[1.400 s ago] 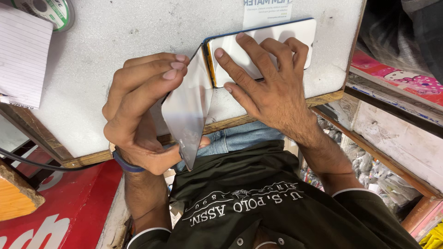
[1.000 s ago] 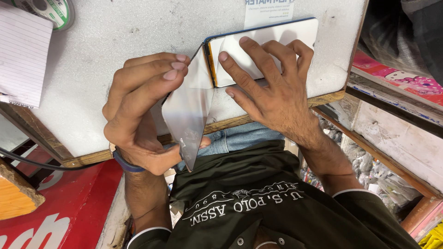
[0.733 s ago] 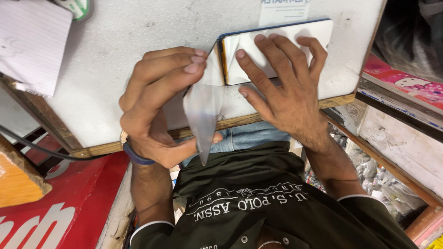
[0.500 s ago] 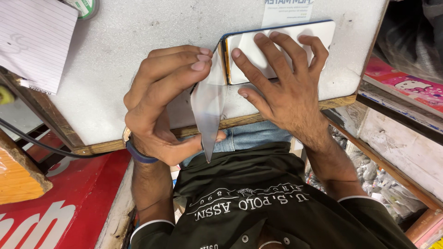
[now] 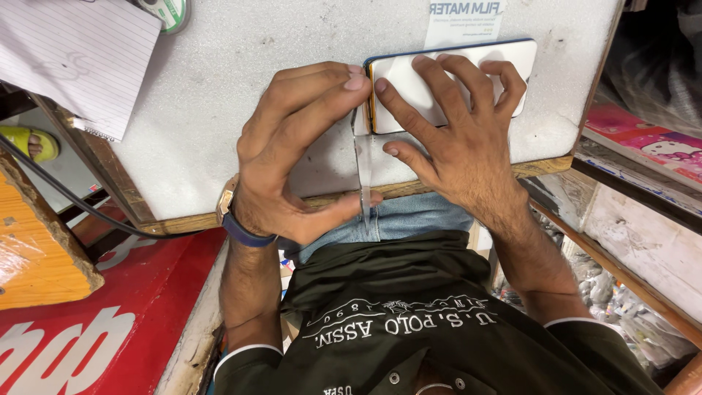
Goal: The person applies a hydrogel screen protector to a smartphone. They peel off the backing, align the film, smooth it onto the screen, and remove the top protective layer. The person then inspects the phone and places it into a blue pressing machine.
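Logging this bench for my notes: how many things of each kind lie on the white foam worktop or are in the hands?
White-backed phone: 1
Clear film sheet: 1
Lined paper sheet: 1
Green-and-white tape roll: 1
White printed label: 1
Total: 5

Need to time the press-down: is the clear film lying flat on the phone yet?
No. The film stands on edge, pinched by the left hand, off the phone.

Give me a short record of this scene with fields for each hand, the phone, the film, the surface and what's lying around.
left hand: pinches clear film at fingertips and thumb
right hand: fingers spread flat on phone
phone: lies flat, white face up
clear film: edge-on, running from the phone's short end down past the table edge
table: white, speckled, wooden rim
nearby: lined paper top left; black cable at left
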